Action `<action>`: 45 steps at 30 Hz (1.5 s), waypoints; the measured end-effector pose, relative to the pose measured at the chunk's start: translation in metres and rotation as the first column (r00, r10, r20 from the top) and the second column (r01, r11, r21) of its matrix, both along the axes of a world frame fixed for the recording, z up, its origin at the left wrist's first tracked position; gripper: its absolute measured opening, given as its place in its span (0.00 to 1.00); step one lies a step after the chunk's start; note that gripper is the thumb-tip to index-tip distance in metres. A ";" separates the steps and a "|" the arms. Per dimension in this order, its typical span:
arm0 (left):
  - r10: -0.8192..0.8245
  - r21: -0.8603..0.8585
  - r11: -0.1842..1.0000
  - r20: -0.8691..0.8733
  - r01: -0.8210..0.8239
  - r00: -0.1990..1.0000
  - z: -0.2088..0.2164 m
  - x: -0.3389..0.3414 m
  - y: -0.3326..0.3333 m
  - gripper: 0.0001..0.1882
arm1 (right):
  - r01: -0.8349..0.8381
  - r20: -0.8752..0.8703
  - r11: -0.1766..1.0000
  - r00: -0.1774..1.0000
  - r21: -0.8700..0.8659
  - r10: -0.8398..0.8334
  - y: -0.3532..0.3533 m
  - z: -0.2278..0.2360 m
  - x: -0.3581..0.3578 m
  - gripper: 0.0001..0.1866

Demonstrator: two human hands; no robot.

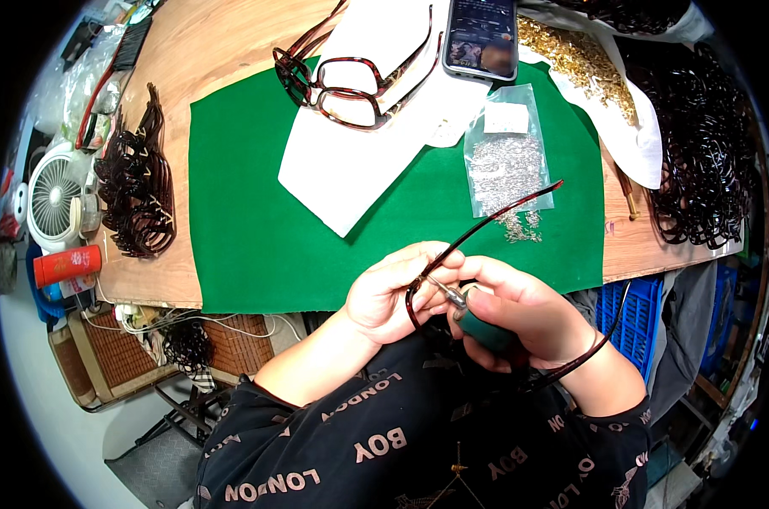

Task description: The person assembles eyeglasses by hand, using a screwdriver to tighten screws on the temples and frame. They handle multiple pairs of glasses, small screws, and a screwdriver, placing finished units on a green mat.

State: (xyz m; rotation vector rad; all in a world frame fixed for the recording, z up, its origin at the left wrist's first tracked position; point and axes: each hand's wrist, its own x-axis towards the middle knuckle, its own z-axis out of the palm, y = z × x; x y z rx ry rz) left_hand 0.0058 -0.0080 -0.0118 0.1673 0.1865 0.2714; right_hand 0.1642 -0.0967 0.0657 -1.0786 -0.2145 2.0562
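My left hand (376, 297) pinches a dark tortoiseshell eyeglass frame (496, 212) near its hinge. One temple arm slants up to the right over the green mat; another passes below my right wrist. In my closed right hand (541, 318) is a screwdriver (484, 331) with a dark green handle and metal shaft. Its tip points at the hinge area between my left fingers; whether it touches a screw is too small to tell. Beyond my hands lies a clear bag (507, 165) of tiny silvery metal parts, some loose pieces (522, 226) spilled at its mouth.
A green mat (240, 204) covers the wooden table (211, 51). White paper (338, 182) bears assembled eyeglasses (351, 89) beside a phone (480, 38). Dark frame parts lie in piles at left (139, 182) and right (702, 144). Golden parts (584, 64) fill a white bag. A fan (55, 195) stands left.
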 end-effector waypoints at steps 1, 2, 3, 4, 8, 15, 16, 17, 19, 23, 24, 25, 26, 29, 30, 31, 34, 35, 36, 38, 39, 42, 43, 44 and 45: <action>-0.009 -0.013 1.000 0.001 0.009 1.000 0.000 0.000 0.000 0.18 | 0.012 -0.003 1.000 1.000 -0.008 -0.012 0.000 0.000 -0.001 0.18; -0.018 -0.026 0.999 0.003 0.018 1.000 0.001 0.000 0.001 0.18 | 0.021 -0.036 1.000 0.999 -0.008 -0.022 0.000 0.000 -0.001 0.18; -0.027 -0.039 0.999 0.005 0.027 1.000 0.001 -0.001 0.002 0.17 | 0.030 -0.069 1.000 0.997 -0.008 -0.031 -0.001 -0.001 -0.001 0.18; -0.037 -0.053 0.998 0.014 0.038 0.999 -0.002 -0.002 0.003 0.17 | 0.038 -0.102 0.999 0.994 -0.006 -0.038 -0.001 -0.002 0.000 0.18; -0.076 -0.080 0.994 0.029 0.078 0.997 -0.008 -0.004 0.005 0.17 | 0.022 -0.085 0.999 0.996 0.027 -0.020 -0.001 -0.007 0.002 0.18; 0.191 0.664 0.744 -0.102 -0.076 0.976 0.068 -0.049 0.024 0.12 | -0.138 0.064 0.925 0.990 0.354 0.124 -0.004 -0.008 0.020 0.15; 0.377 0.847 0.493 -0.001 -0.200 0.926 0.089 -0.063 0.038 0.10 | -0.035 0.146 0.945 0.989 0.324 -0.014 -0.005 -0.009 0.024 0.15; 0.590 0.964 0.153 0.087 -0.217 0.803 0.097 -0.069 0.044 0.08 | 0.065 0.238 0.950 0.961 0.306 -0.142 -0.005 -0.012 0.027 0.15; 0.949 0.931 -0.181 0.082 0.316 0.303 0.116 -0.084 0.050 0.07 | 0.147 0.329 0.945 0.913 0.291 -0.243 -0.012 -0.020 0.033 0.16; 0.926 0.378 -0.364 0.050 0.851 0.373 0.066 -0.098 0.105 0.08 | 0.082 0.376 0.957 0.908 0.277 -0.187 -0.030 -0.015 0.036 0.19; 0.892 0.309 -0.453 0.140 0.837 0.431 0.068 -0.090 0.113 0.09 | 0.068 0.458 0.947 0.863 0.315 -0.215 -0.035 -0.018 0.037 0.19; 0.838 0.246 -0.543 0.219 0.803 0.499 0.066 -0.077 0.122 0.09 | 0.063 0.546 0.939 0.800 0.339 -0.250 -0.044 -0.021 0.038 0.19; 0.824 0.299 -0.564 0.263 0.769 0.502 0.067 -0.066 0.132 0.10 | -0.082 0.697 0.902 0.665 0.424 -0.267 -0.047 -0.019 0.040 0.20; 0.832 0.455 -0.551 0.234 0.700 0.503 0.054 -0.024 0.173 0.14 | -0.403 0.924 0.836 0.238 0.373 -0.298 -0.050 -0.010 0.043 0.20; 0.899 0.506 -0.379 0.005 0.774 0.437 0.050 -0.010 0.183 0.15 | -0.382 0.960 0.881 0.135 0.280 -0.246 -0.049 -0.004 0.037 0.18; 0.916 0.498 -0.188 -0.222 0.847 0.334 0.050 -0.006 0.191 0.17 | -0.370 0.980 0.908 0.047 0.197 -0.194 -0.048 0.001 0.032 0.17; 0.903 0.724 -0.128 -0.198 0.678 0.382 0.031 0.003 0.216 0.16 | -0.365 0.980 0.923 -0.108 0.117 -0.167 -0.050 -0.006 0.031 0.15; 0.903 0.817 -0.104 -0.162 0.567 0.399 0.030 0.006 0.213 0.15 | -0.377 0.977 0.920 -0.135 0.102 -0.164 -0.048 -0.007 0.029 0.16; 0.854 0.931 -0.021 -0.173 0.365 0.490 0.034 0.005 0.207 0.14 | -0.393 0.973 0.914 -0.152 0.104 -0.176 -0.045 -0.008 0.029 0.16; 0.823 0.987 0.153 -0.156 0.052 0.545 0.068 0.007 0.172 0.14 | -0.418 0.963 0.903 -0.185 0.104 -0.197 -0.038 -0.012 0.028 0.16; 0.797 0.973 0.230 -0.196 0.013 0.571 0.077 0.002 0.164 0.16 | -0.420 0.966 0.904 -0.187 0.083 -0.176 -0.036 -0.014 0.027 0.16; 0.867 0.953 0.287 -0.213 -0.102 0.451 0.085 -0.026 0.140 0.17 | -0.459 0.981 0.888 -0.158 0.029 -0.113 -0.031 -0.011 0.024 0.16; 0.892 0.952 0.272 -0.194 -0.143 0.409 0.088 -0.036 0.130 0.17 | -0.459 0.984 0.887 -0.133 0.046 -0.120 -0.033 -0.010 0.024 0.16; 0.859 0.938 0.316 -0.221 -0.139 0.462 0.093 -0.049 0.120 0.17 | -0.454 0.986 0.889 -0.110 0.063 -0.126 -0.036 -0.010 0.025 0.16; 0.848 0.935 0.320 -0.209 -0.155 0.487 0.095 -0.065 0.113 0.18 | -0.448 0.988 0.891 -0.089 0.076 -0.129 -0.039 -0.009 0.025 0.16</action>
